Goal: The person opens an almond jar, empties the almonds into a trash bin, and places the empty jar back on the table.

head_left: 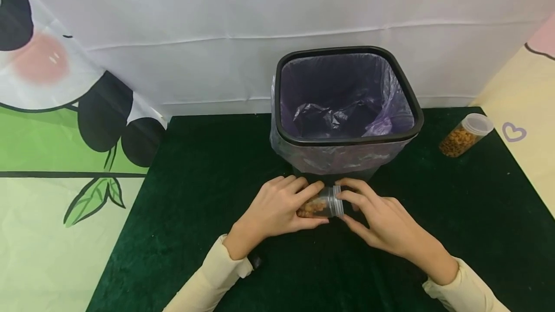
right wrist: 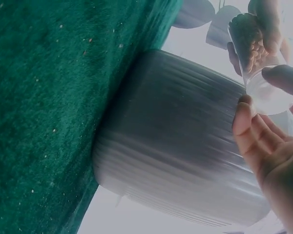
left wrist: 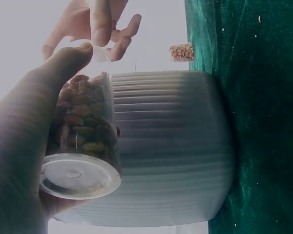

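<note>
My left hand (head_left: 282,206) grips a clear plastic jar (head_left: 314,206) round its body, in front of the bin. Brown nut-like pieces fill part of the jar, which lies tipped on its side in the head view with its lid (head_left: 336,201) facing right. At that lid, my right hand (head_left: 381,215) has its thumb and fingertips set on opposite sides of the rim. In the left wrist view the jar's round base (left wrist: 80,175) faces the camera. The right wrist view shows the clear lid end between my right thumb (right wrist: 281,78) and fingers.
Behind the hands stands a bin (head_left: 350,141) with a black rim and a translucent purple bag lining it. A second jar (head_left: 466,135) with a white lid and brown pieces lies at the right. Dark green cloth (head_left: 208,158) covers the table; printed curtains (head_left: 195,37) hang behind.
</note>
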Demonstrator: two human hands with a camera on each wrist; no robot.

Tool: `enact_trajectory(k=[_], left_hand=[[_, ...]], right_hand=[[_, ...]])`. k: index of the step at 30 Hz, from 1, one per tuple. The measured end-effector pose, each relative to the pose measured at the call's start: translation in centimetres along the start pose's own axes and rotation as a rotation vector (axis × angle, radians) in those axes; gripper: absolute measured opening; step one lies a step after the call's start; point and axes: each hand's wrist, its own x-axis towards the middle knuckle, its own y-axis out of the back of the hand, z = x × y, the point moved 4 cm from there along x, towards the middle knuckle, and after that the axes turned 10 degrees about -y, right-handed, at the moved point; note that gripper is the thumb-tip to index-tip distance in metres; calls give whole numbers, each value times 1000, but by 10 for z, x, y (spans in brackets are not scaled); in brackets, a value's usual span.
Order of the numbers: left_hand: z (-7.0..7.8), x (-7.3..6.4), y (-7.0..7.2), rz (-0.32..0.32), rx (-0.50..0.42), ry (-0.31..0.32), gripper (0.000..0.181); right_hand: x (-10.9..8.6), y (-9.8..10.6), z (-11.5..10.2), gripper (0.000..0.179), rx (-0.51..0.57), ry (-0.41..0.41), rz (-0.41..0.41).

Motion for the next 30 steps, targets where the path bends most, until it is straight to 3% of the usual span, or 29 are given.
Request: enact_trajectory(k=[3,8,13,21,30], left_hand=[[0,-1,-2,-7,0,-1,66],[0,0,-2,-11,3,0,66],[3,1,-3,-11,-8,-15,64],[7,0,-3,-44,-5,-16,63],[7,1,5,-20,-11,-3,64]], right_hand=[[-1,-2,2,56,-7,-31,-27],[-2,-5,8,77,5,-202,-154],[-4,-7,12,71,0,-290,-233],[-7,-7,8,61,38,-278,-230],[-3,0,2,66,35,-172,-137]])
